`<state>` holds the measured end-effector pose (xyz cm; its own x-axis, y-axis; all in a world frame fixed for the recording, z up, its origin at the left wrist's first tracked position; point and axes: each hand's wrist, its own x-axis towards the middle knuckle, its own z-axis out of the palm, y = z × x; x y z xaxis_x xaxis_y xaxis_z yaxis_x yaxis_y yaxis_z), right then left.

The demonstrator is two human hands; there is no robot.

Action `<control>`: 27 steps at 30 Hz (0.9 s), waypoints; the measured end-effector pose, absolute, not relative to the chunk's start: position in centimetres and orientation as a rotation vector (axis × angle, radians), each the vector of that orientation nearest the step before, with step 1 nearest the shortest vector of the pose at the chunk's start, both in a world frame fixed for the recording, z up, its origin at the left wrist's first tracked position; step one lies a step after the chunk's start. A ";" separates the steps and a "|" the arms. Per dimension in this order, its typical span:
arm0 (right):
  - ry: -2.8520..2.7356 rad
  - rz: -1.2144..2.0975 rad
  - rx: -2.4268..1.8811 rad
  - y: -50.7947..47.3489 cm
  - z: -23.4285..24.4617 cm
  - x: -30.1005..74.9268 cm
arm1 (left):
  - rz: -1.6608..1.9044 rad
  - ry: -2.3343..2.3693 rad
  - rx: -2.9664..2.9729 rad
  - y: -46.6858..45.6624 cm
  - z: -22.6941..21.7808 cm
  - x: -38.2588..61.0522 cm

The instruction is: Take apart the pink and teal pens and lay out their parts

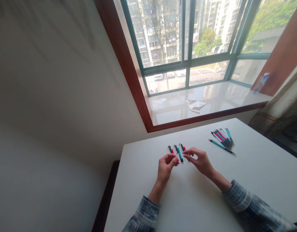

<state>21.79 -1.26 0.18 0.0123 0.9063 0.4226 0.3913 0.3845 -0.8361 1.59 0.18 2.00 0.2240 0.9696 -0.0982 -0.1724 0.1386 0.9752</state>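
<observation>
My left hand (pixel 167 166) is closed in a pinch low over the white table. Whatever sits between its fingertips is too small to make out. Opposite it, my right hand (pixel 199 160) brings thumb and forefinger together by the pen parts, and I cannot make out what they hold. Between and beyond the hands lie taken-apart pens in a row: a teal barrel (pixel 180 155), black pieces (pixel 176 148) and a pink part (pixel 172 151). Thin, pale slivers lie beside them. My left fingers partly cover the nearer ends of this row.
A bunch of pink, teal and black pens (pixel 222 138) lies at the table's far right, with one teal pen (pixel 222 147) in front. Behind the table (pixel 187 206), a windowsill holds a crumpled cloth (pixel 196 105) and a clear bottle (pixel 261 83). A wall stands left.
</observation>
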 end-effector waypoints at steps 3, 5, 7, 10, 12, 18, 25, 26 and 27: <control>-1.519 0.698 -1.137 -1.2 0.3 20.9 | 1.031 0.941 1.149 0.0 2.2 1.8; -1.515 0.746 -1.113 -1.2 0.3 20.6 | 1.025 0.916 1.172 -0.1 2.4 1.9; -1.521 0.775 -1.098 -1.3 0.5 20.4 | 1.021 0.900 1.184 -0.2 2.5 2.0; -1.539 0.800 -1.085 -1.5 1.1 20.4 | 1.013 0.897 1.206 -0.2 2.6 2.1; -1.577 0.790 -1.074 -1.3 1.6 20.6 | 1.021 0.911 1.212 -0.2 2.6 2.0; -1.723 0.424 -1.138 1.5 2.1 23.2 | 1.140 0.998 1.233 0.3 2.6 1.2; -1.986 0.296 -1.107 3.5 -0.6 24.2 | 1.231 1.094 1.251 0.7 2.3 0.8; -2.000 0.297 -1.110 3.5 -0.9 24.1 | 1.247 1.103 1.245 0.7 2.2 0.8; -2.010 0.299 -1.113 3.5 -1.1 24.1 | 1.265 1.113 1.235 0.8 2.0 0.8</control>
<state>24.06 3.49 -1.12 -0.2916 0.7944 0.5328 0.6045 0.5848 -0.5409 0.79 0.82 2.04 0.0272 0.9970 0.0722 -0.0553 -0.0706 0.9960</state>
